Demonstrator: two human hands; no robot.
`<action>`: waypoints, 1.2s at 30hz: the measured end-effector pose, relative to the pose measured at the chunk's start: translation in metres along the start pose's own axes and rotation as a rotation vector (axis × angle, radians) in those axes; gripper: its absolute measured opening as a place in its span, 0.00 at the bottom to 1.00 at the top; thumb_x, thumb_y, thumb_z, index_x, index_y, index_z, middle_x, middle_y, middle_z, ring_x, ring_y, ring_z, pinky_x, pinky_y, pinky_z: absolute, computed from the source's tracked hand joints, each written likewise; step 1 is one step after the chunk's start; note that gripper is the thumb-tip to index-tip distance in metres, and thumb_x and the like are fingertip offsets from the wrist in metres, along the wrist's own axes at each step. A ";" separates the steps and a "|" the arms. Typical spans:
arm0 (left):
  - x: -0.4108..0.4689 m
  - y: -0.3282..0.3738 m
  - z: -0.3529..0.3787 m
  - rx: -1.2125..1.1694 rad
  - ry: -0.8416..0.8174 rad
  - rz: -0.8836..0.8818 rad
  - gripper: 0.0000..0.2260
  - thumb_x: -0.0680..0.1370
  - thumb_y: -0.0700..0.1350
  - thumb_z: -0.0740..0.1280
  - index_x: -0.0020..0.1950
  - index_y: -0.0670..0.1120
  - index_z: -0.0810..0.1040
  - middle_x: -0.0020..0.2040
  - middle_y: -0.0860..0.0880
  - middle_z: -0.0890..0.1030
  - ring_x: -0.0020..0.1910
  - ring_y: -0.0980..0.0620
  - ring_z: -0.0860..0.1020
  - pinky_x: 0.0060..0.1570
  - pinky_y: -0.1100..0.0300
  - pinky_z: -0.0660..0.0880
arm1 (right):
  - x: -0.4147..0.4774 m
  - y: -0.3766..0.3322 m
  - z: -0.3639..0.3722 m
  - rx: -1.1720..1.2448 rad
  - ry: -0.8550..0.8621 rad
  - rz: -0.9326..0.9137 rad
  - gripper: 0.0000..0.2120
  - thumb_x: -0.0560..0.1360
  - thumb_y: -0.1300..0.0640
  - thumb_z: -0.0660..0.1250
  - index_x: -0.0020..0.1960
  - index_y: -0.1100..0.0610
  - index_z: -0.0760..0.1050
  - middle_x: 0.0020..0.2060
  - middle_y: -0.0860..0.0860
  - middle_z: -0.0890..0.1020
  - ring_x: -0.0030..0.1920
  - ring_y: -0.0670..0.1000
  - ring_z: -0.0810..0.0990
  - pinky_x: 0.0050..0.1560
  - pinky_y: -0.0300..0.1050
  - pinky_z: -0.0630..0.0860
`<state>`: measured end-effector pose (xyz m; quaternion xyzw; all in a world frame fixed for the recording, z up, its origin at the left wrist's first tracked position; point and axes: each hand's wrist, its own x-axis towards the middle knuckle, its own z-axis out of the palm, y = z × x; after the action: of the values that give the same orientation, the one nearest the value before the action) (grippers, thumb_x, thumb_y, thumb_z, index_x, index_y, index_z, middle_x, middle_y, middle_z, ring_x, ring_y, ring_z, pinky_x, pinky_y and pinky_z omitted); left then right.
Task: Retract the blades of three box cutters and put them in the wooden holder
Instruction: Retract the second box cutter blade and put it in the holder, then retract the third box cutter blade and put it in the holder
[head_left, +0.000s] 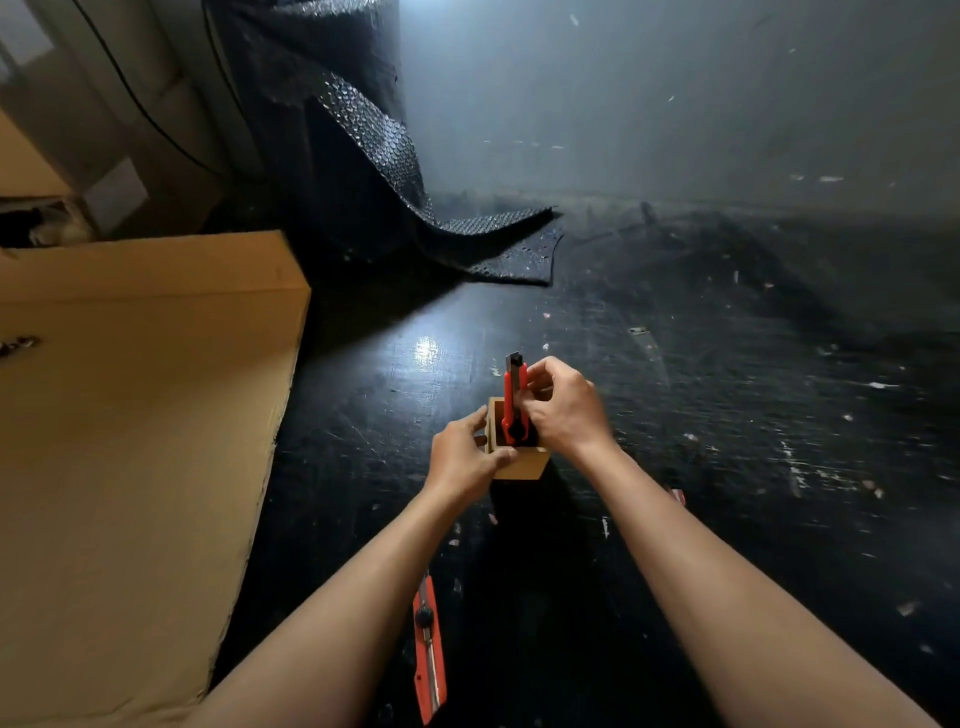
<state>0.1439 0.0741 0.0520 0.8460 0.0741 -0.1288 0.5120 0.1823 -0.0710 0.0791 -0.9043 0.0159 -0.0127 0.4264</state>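
A small wooden holder (521, 466) stands on the black floor at the centre. My left hand (462, 457) grips its left side. A red box cutter (514, 400) stands upright with its lower end inside the holder and its dark tip sticking up. My right hand (563, 405) pinches this cutter from the right. A second red box cutter (430, 654) lies flat on the floor between my forearms, near the bottom edge. A small red piece (677, 496) shows behind my right forearm; what it is cannot be made out.
A large cardboard box (130, 441) fills the left side. A sheet of black bubble wrap (415, 208) hangs down at the back and spreads onto the floor. The dark floor (753, 415) is scuffed and strewn with small scraps.
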 end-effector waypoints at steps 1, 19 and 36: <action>0.001 -0.002 0.002 0.006 0.006 0.006 0.29 0.73 0.41 0.79 0.73 0.45 0.76 0.64 0.46 0.83 0.56 0.56 0.78 0.58 0.62 0.73 | 0.001 0.002 0.002 -0.018 -0.002 0.002 0.11 0.75 0.47 0.72 0.49 0.54 0.79 0.42 0.48 0.85 0.41 0.47 0.83 0.40 0.43 0.79; 0.008 -0.015 0.013 -0.051 0.094 0.023 0.25 0.71 0.42 0.79 0.68 0.49 0.81 0.60 0.48 0.86 0.53 0.57 0.82 0.53 0.66 0.76 | 0.005 0.005 0.004 -0.070 0.023 -0.031 0.09 0.77 0.59 0.70 0.56 0.59 0.81 0.49 0.54 0.87 0.50 0.52 0.85 0.53 0.44 0.80; -0.111 -0.079 -0.031 0.363 0.103 0.111 0.21 0.76 0.43 0.73 0.70 0.45 0.79 0.63 0.46 0.83 0.63 0.49 0.81 0.65 0.56 0.77 | -0.105 -0.021 0.013 -0.312 -0.361 -0.042 0.09 0.78 0.52 0.68 0.56 0.54 0.80 0.50 0.52 0.86 0.49 0.52 0.84 0.55 0.55 0.82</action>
<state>0.0215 0.1390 0.0313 0.9327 0.0290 -0.0679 0.3531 0.0778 -0.0437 0.0857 -0.9470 -0.0775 0.1430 0.2770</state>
